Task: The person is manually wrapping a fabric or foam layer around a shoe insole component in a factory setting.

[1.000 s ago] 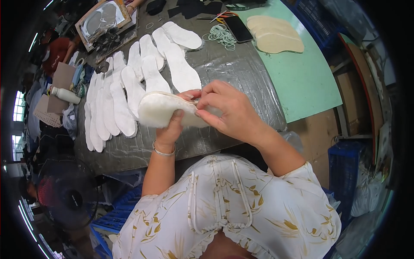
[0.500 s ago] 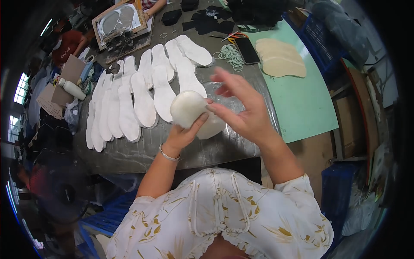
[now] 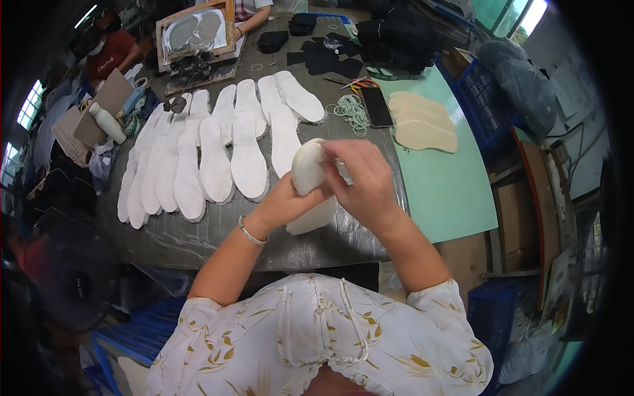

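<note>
My left hand (image 3: 281, 203) is wrapped round a cream-white insole (image 3: 308, 170), held tilted above the near part of the table. The insole's lower end hangs below the hand; whether it is one piece or several together I cannot tell. At its upper right edge, my right hand (image 3: 364, 178) pinches with thumb and fingers, the fingertips partly hidden. Left of and beyond my hands, several white insoles (image 3: 249, 162) with fuzzy edges lie in overlapping rows.
A green mat (image 3: 446, 198) on the right bears a fanned stack of beige insoles (image 3: 426, 125). Beside it lie a phone (image 3: 376, 107), pale rubber bands (image 3: 350, 113) and scissors (image 3: 353, 82). A wooden frame (image 3: 198, 33), black pieces (image 3: 323, 56) and a bottle (image 3: 107, 123) stand farther off. Other people sit beyond.
My right hand, spread and apart from the insole before, has closed at its upper edge. The held insole has turned more on edge. The whole view has shifted slightly.
</note>
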A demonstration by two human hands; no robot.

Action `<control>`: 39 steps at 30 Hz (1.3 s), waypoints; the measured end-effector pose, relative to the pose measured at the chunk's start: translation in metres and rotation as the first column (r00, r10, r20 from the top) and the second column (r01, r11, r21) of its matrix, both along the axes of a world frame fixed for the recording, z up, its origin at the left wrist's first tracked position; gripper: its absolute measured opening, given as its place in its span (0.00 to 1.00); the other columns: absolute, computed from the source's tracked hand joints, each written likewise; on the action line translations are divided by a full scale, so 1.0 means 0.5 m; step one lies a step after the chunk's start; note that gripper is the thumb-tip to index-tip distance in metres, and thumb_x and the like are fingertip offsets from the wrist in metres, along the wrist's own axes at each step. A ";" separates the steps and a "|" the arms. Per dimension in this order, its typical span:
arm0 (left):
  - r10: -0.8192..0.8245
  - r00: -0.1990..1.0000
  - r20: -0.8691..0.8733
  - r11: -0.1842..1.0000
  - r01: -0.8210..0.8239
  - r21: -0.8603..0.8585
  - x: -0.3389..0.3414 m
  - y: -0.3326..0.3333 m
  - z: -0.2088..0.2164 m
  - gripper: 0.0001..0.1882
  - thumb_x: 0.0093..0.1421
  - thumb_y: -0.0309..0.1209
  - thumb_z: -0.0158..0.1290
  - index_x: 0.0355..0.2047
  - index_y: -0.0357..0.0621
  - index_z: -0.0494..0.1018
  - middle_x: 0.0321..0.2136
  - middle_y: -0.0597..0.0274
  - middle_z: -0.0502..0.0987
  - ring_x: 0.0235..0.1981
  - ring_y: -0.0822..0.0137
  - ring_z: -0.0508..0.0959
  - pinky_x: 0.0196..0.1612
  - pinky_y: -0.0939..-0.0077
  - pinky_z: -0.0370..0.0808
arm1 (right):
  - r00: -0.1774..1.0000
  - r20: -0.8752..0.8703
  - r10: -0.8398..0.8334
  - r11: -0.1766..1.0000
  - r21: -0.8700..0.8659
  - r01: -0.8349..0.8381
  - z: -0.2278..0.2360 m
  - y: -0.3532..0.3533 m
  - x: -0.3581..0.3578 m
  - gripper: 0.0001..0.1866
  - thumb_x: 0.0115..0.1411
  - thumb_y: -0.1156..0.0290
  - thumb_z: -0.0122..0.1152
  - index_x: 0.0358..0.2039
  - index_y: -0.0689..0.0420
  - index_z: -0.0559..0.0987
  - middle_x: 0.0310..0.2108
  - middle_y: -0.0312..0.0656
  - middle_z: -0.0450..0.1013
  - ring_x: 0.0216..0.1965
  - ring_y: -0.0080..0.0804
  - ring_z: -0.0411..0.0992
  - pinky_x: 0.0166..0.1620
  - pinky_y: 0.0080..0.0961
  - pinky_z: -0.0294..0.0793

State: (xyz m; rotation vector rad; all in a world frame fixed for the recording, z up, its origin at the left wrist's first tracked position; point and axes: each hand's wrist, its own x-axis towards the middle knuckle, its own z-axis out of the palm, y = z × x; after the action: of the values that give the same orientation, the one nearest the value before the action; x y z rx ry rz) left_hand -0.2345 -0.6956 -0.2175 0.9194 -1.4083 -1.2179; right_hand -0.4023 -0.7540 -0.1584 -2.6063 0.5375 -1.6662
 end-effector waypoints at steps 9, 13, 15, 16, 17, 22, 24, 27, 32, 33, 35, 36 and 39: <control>0.071 0.978 -0.197 0.997 -0.072 0.006 0.057 -0.038 0.091 0.30 0.64 0.45 0.58 0.57 0.34 0.71 0.45 0.60 0.78 0.45 0.73 0.76 0.47 0.76 0.73 | 0.985 -0.018 0.173 0.898 0.415 -0.150 0.038 -0.030 -0.004 0.07 0.50 0.79 0.65 0.30 0.59 0.77 0.30 0.41 0.73 0.33 0.38 0.74 0.37 0.30 0.74; 0.086 0.961 0.262 0.981 -0.128 0.148 0.090 -0.074 0.173 0.17 0.64 0.37 0.57 0.40 0.30 0.80 0.31 0.61 0.82 0.32 0.75 0.80 0.40 0.81 0.78 | 0.981 -0.019 0.196 0.907 0.383 -0.174 0.033 -0.042 0.016 0.07 0.50 0.80 0.65 0.29 0.59 0.76 0.31 0.41 0.72 0.33 0.39 0.74 0.36 0.31 0.74; -0.002 0.972 0.234 0.967 -0.057 0.246 0.107 -0.087 0.196 0.16 0.63 0.36 0.57 0.38 0.32 0.80 0.31 0.60 0.82 0.30 0.75 0.81 0.37 0.81 0.80 | 0.979 0.024 0.204 0.906 0.373 -0.198 0.026 -0.050 0.033 0.07 0.50 0.81 0.65 0.28 0.60 0.76 0.33 0.41 0.72 0.33 0.40 0.74 0.36 0.31 0.74; -0.002 0.972 0.235 0.965 -0.059 0.254 0.116 -0.095 0.196 0.16 0.63 0.36 0.57 0.38 0.32 0.80 0.31 0.60 0.82 0.30 0.75 0.81 0.37 0.81 0.80 | 0.977 0.031 0.210 0.913 0.351 -0.207 0.025 -0.054 0.042 0.07 0.50 0.81 0.64 0.28 0.60 0.75 0.33 0.41 0.72 0.33 0.40 0.74 0.36 0.32 0.74; -0.019 0.961 0.275 0.957 -0.062 0.283 0.127 -0.103 0.196 0.16 0.63 0.36 0.57 0.38 0.32 0.81 0.31 0.61 0.82 0.30 0.75 0.81 0.37 0.81 0.80 | 0.977 0.034 0.211 0.910 0.357 -0.209 0.021 -0.057 0.049 0.07 0.50 0.81 0.64 0.28 0.60 0.75 0.33 0.41 0.72 0.33 0.40 0.74 0.36 0.32 0.74; -0.052 0.932 0.359 0.932 -0.084 0.352 0.151 -0.123 0.196 0.16 0.62 0.37 0.58 0.35 0.32 0.81 0.29 0.61 0.82 0.30 0.76 0.81 0.36 0.83 0.80 | 0.974 -0.023 0.226 0.947 0.240 -0.214 0.002 -0.077 0.070 0.07 0.49 0.78 0.66 0.27 0.59 0.75 0.32 0.40 0.73 0.34 0.42 0.73 0.37 0.35 0.73; -0.082 0.925 0.370 0.934 -0.058 0.353 0.161 -0.123 0.203 0.18 0.61 0.39 0.61 0.35 0.32 0.81 0.28 0.62 0.81 0.28 0.77 0.80 0.33 0.85 0.79 | 0.976 -0.045 0.211 0.959 0.202 -0.198 0.002 -0.085 0.073 0.07 0.48 0.76 0.66 0.27 0.57 0.76 0.31 0.38 0.73 0.35 0.42 0.73 0.38 0.35 0.71; -0.107 0.887 0.449 0.936 -0.062 0.346 0.166 -0.119 0.221 0.16 0.61 0.37 0.57 0.32 0.32 0.81 0.24 0.63 0.80 0.23 0.77 0.78 0.31 0.84 0.78 | 0.968 -0.108 0.228 0.969 0.120 -0.215 -0.003 -0.085 0.084 0.07 0.48 0.75 0.66 0.26 0.55 0.75 0.29 0.37 0.72 0.33 0.39 0.72 0.37 0.34 0.69; 0.091 0.795 0.600 0.972 -0.201 0.120 0.174 -0.124 0.202 0.17 0.63 0.34 0.53 0.27 0.30 0.79 0.21 0.65 0.77 0.22 0.77 0.75 0.26 0.81 0.74 | 0.980 -0.132 0.151 0.974 -0.148 -0.170 -0.016 -0.053 0.097 0.06 0.46 0.72 0.58 0.26 0.56 0.71 0.27 0.39 0.70 0.29 0.39 0.71 0.37 0.34 0.69; 0.116 0.789 0.603 0.963 -0.237 0.126 0.181 -0.129 0.188 0.16 0.63 0.34 0.53 0.28 0.30 0.79 0.21 0.64 0.77 0.22 0.76 0.75 0.26 0.79 0.73 | 0.975 -0.140 0.170 0.968 -0.160 -0.192 -0.023 -0.035 0.095 0.07 0.46 0.72 0.58 0.25 0.57 0.71 0.27 0.39 0.70 0.30 0.37 0.71 0.37 0.33 0.69; 0.145 0.779 0.610 0.951 -0.280 0.131 0.202 -0.138 0.148 0.16 0.63 0.34 0.53 0.29 0.29 0.78 0.21 0.63 0.77 0.21 0.74 0.74 0.26 0.77 0.72 | 0.970 -0.145 0.195 0.960 -0.172 -0.219 -0.034 0.011 0.087 0.07 0.45 0.72 0.59 0.25 0.57 0.71 0.27 0.39 0.69 0.30 0.36 0.71 0.37 0.31 0.69; 0.157 0.729 0.667 0.948 -0.301 0.105 0.214 -0.143 0.122 0.15 0.64 0.34 0.52 0.29 0.32 0.78 0.21 0.68 0.75 0.23 0.78 0.71 0.26 0.79 0.69 | 0.945 -0.235 0.228 0.957 -0.123 -0.261 -0.041 0.033 0.078 0.07 0.45 0.73 0.59 0.27 0.58 0.72 0.30 0.38 0.72 0.31 0.35 0.72 0.37 0.31 0.70; 0.239 0.651 0.720 0.939 -0.345 0.000 0.201 -0.148 0.060 0.15 0.62 0.33 0.51 0.30 0.30 0.78 0.20 0.56 0.77 0.22 0.69 0.73 0.29 0.68 0.71 | 0.905 -0.324 0.276 0.948 -0.064 -0.312 -0.068 0.065 0.056 0.09 0.45 0.74 0.60 0.29 0.60 0.75 0.34 0.40 0.74 0.34 0.33 0.74 0.38 0.29 0.71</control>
State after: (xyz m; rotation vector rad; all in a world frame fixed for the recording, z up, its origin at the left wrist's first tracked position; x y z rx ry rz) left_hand -0.1338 -0.7696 -0.1876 1.7849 -1.6779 -0.7174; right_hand -0.3743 -0.7216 -0.1923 -2.8730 0.0350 -1.2391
